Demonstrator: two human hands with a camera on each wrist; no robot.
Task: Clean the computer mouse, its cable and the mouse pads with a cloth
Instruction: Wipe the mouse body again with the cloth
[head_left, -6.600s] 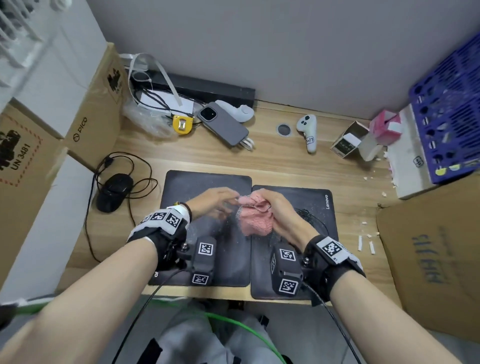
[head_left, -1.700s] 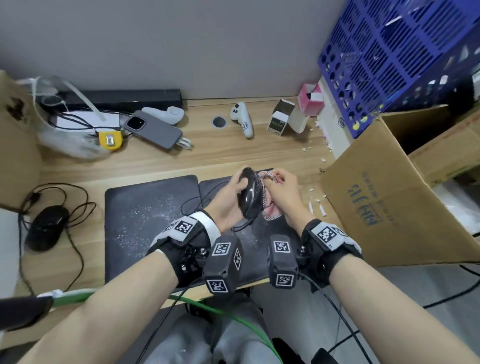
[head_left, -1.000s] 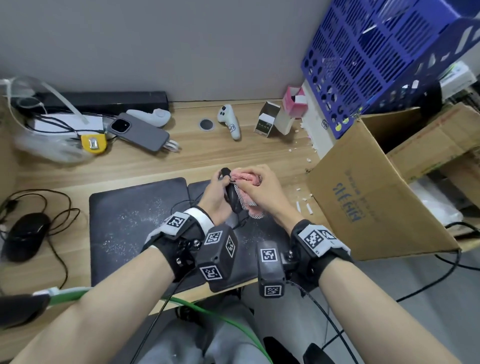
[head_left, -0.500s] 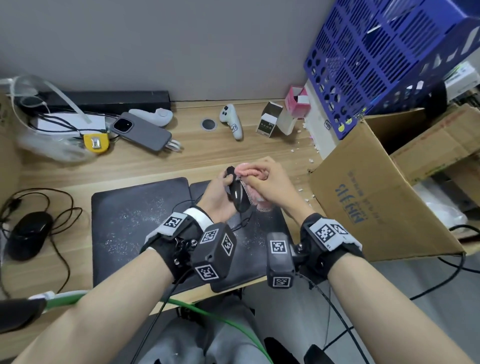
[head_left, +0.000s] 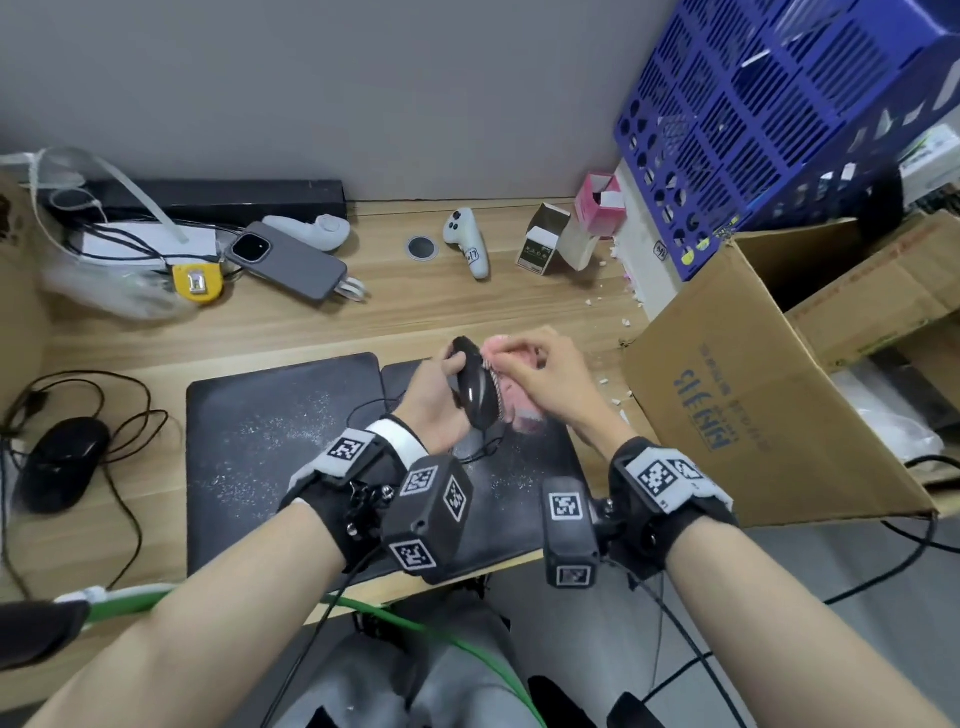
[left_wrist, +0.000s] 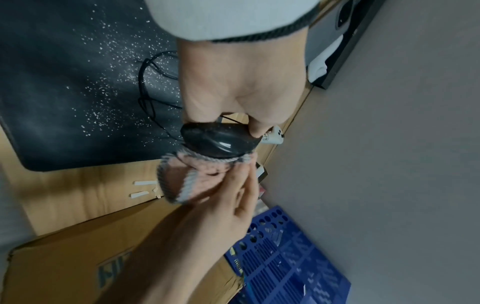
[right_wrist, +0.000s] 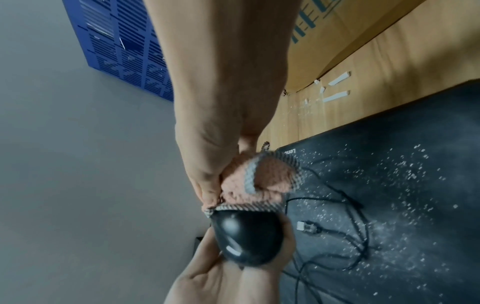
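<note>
Hands press cloth against mouse

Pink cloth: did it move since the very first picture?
Yes. The pink cloth went right: from over the seam between the pads to over the right mouse pad, against the mouse.

The glossy black plastic mouse meets a nubbly pink knitted cloth with grey edging, above matt black fabric mouse pads dusted white, on a smooth wood-grain desk.
</note>
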